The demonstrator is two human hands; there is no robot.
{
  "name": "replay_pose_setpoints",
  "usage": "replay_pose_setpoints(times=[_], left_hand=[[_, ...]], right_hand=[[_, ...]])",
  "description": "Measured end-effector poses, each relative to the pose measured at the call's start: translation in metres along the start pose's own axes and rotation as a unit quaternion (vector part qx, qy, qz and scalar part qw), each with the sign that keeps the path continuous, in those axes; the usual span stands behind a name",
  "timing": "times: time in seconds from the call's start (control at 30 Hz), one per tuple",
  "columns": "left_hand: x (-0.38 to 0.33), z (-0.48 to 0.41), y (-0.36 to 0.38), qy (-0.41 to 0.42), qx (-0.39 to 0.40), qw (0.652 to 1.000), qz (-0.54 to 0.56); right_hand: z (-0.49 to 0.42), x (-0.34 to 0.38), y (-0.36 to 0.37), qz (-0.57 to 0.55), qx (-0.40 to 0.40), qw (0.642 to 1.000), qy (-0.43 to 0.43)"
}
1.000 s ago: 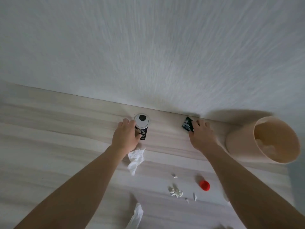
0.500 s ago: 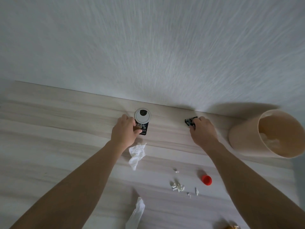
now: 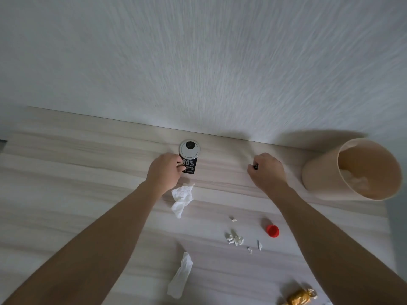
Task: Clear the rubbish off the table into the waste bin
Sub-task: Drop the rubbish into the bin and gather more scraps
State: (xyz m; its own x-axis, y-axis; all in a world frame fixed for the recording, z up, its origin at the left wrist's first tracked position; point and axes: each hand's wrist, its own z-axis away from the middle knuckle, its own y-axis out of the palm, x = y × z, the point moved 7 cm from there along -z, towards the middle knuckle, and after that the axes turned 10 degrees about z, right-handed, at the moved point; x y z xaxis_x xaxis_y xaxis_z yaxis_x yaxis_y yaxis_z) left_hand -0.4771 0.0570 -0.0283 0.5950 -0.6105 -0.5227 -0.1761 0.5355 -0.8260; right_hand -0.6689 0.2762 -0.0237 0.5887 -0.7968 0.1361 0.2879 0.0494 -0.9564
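**Both hands at the back of the table, each on a dark piece of rubbish**

The table (image 3: 66, 172) runs up against the wall (image 3: 198, 62). Its back edge lies just beyond both hands, and its right edge falls away just past the bin (image 3: 319, 172).

The left hand (image 3: 164, 170) has thumb and fingers pinched on the left edge of a black card (image 3: 189, 167) with white "00%" print. The card lies flat, long axis running from the person toward the wall. Its far end meets a round grey cover (image 3: 189, 148) set in the tabletop; can't tell which overlaps which.

The right hand (image 3: 267, 171) is curled tight round a dark scrap (image 3: 255, 166). Only a sliver shows at the fingertips, so its direction is unreadable. The hand sits between the cover and the bin, close to the back edge.

The bin is beige and stands in the far right corner, with its mouth turned toward the camera and something white inside. There is bare table between it and the right hand.

Loose rubbish nearer the person:
- a crumpled tissue (image 3: 181, 198) just beside the left wrist
- a twisted tissue (image 3: 181, 275) between the forearms, long axis roughly toward the wall
- white paper bits (image 3: 234, 237)
- a red cap (image 3: 272, 230) next to the right forearm
- a gold wrapper (image 3: 300, 297) at the bottom edge

The left half of the table is open wood.
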Motion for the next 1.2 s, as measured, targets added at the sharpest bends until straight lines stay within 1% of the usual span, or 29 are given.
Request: replay_pose_setpoints(times=[0.1,0.2,0.37,0.5,0.7,0.83,0.97,1.1,1.2], left_hand=[[-0.001,0.005,-0.013,0.005,-0.017,1.000,0.016],[-0.002,0.013,-0.027,0.009,-0.036,0.999,0.037],[-0.012,0.031,-0.037,0.022,-0.029,0.998,0.050],[-0.012,0.048,-0.036,-0.013,-0.018,0.996,0.085],[-0.009,0.068,-0.029,-0.055,-0.009,0.995,0.078],[-0.009,0.076,-0.011,-0.072,0.021,0.994,0.077],[-0.010,0.079,0.011,-0.048,0.056,0.996,0.042],[-0.004,0.083,0.033,-0.030,0.080,0.995,0.046],[-0.001,0.090,0.048,-0.029,0.105,0.993,0.033]], right_hand=[[0.005,0.000,-0.004,-0.001,0.017,1.000,0.013],[0.013,0.003,-0.010,-0.002,0.017,1.000,0.020],[0.032,0.005,-0.021,-0.049,0.012,0.999,0.012],[0.047,0.008,-0.031,-0.055,-0.006,0.998,0.002],[0.072,-0.004,-0.029,-0.051,-0.014,0.999,0.001],[0.094,-0.026,-0.018,-0.039,0.008,0.999,0.028],[0.114,-0.039,-0.001,-0.022,0.038,0.998,0.053],[0.135,-0.049,0.021,-0.015,0.080,0.994,0.079],[0.149,-0.057,0.038,-0.014,0.096,0.991,0.087]])
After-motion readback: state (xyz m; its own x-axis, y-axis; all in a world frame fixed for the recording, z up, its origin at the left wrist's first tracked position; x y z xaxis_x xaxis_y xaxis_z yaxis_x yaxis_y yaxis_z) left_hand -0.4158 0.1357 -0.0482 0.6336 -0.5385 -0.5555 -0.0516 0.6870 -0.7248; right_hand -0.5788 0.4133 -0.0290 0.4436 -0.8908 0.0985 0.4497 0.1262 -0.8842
